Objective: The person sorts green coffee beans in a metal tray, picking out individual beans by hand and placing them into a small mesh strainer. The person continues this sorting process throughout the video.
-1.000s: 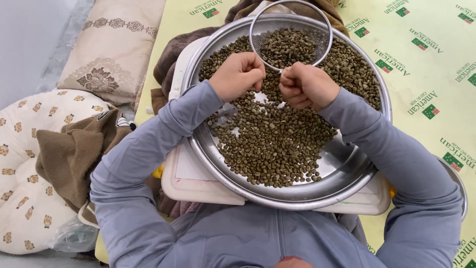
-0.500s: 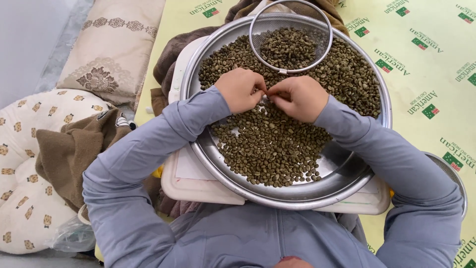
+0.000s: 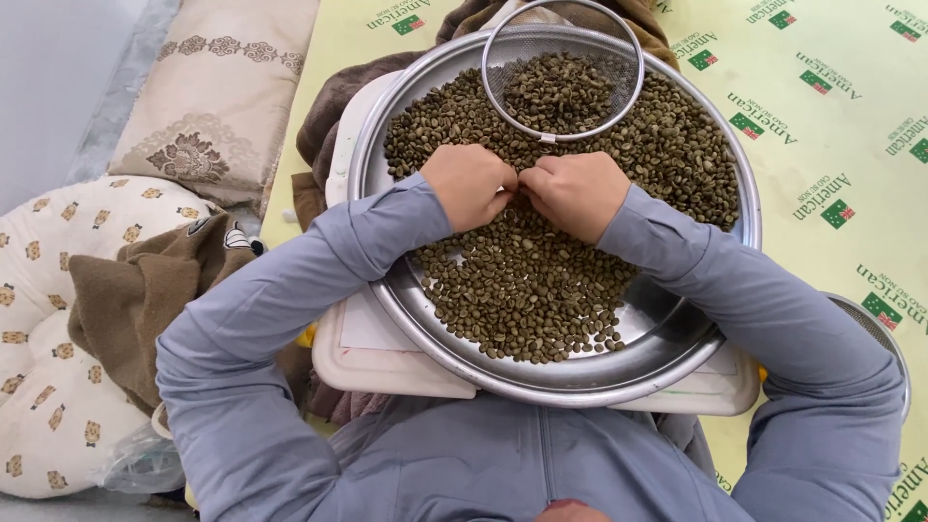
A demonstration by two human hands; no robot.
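A wide round metal tray (image 3: 677,358) rests on a white board (image 3: 387,362) in my lap. It is heaped with small green-brown beans (image 3: 522,290). A round wire sieve (image 3: 563,70) with more beans in it lies at the tray's far side. My left hand (image 3: 467,186) and my right hand (image 3: 578,193) sit side by side on the beans in the tray's middle, knuckles up and fingers curled down into the beans. Their fingertips meet between them; what they pinch is hidden.
A yellow-green printed mat (image 3: 831,145) covers the floor to the right. On the left lie a patterned beige cushion (image 3: 208,106), a white cushion with small prints (image 3: 48,319) and a brown cloth (image 3: 145,290). Another metal rim (image 3: 880,329) shows behind my right arm.
Both hands have drawn together from slightly apart and slid a little nearer over the beans. The tray and sieve have stayed put.
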